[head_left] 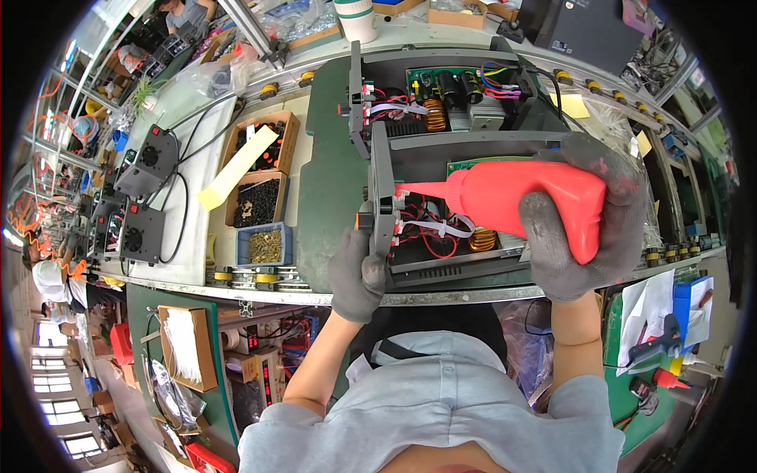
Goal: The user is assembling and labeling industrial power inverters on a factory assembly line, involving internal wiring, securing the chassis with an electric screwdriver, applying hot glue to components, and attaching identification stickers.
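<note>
In my gloved right hand (pixel 593 221) is a red squeeze bottle (pixel 505 197), its fingers wrapped round the body. The bottle's thin nozzle (pixel 422 189) points left, its tip at the inner side of a dark grey front panel (pixel 382 189). My gloved left hand (pixel 357 272) grips the lower part of that panel, thumb in front. The panel belongs to an open machine housing (pixel 465 142) with red wires, a white cable strap (pixel 441 229) and a copper coil (pixel 482 239) inside. Part of the circuit board is hidden under the bottle.
Behind stands a second open housing (pixel 449 55) with its board and coloured wires. Left are boxes of small black parts (pixel 256 203), a blue bin of brass-coloured screws (pixel 265 246) and a yellow paper strip (pixel 236 169). Finished-looking black units (pixel 146 229) stand further left. A glue gun (pixel 658 340) lies lower right.
</note>
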